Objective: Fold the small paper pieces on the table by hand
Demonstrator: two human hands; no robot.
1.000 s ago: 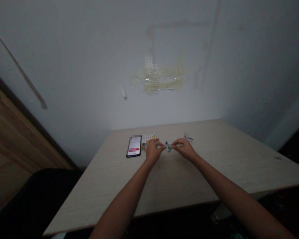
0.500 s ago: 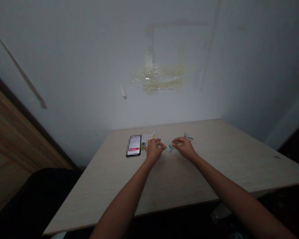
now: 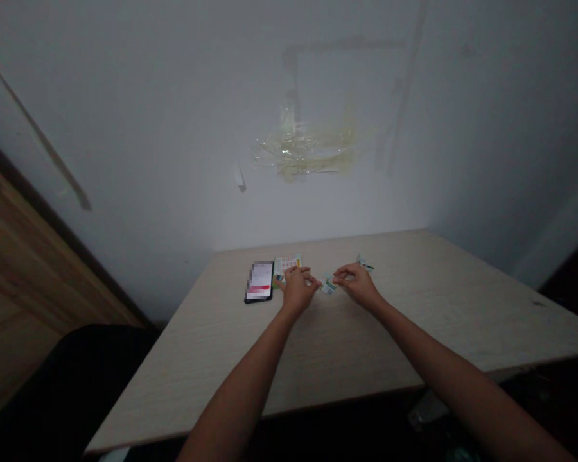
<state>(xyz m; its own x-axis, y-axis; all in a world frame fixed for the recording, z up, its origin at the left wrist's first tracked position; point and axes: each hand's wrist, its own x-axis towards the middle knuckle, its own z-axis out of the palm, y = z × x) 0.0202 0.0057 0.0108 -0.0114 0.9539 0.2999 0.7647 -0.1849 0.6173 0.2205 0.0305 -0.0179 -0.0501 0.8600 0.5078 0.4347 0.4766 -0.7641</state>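
Between my two hands is a small green and white printed paper piece [image 3: 328, 285], low over the table. My left hand [image 3: 298, 288] pinches its left edge between thumb and forefinger, with the other fingers stretched away. On the opposite edge, the thumb and fingertips of my right hand [image 3: 358, 283] are closed. A printed colourful sheet [image 3: 288, 263] lies flat behind my left hand, which hides its lower part. Just beyond my right hand rests another small printed piece [image 3: 365, 262], partly covered by that hand.
A phone [image 3: 259, 281] with a lit screen lies left of the sheet. The pale wooden table [image 3: 212, 359] meets a wall with peeling clear tape [image 3: 313, 151]. A dark shape [image 3: 77, 378] stands at the left, beside wooden boards [image 3: 19, 276].
Hardly anything differs. The small paper piece between my hands has shifted or turned very slightly; both hands keep their pinch in nearly the same place.
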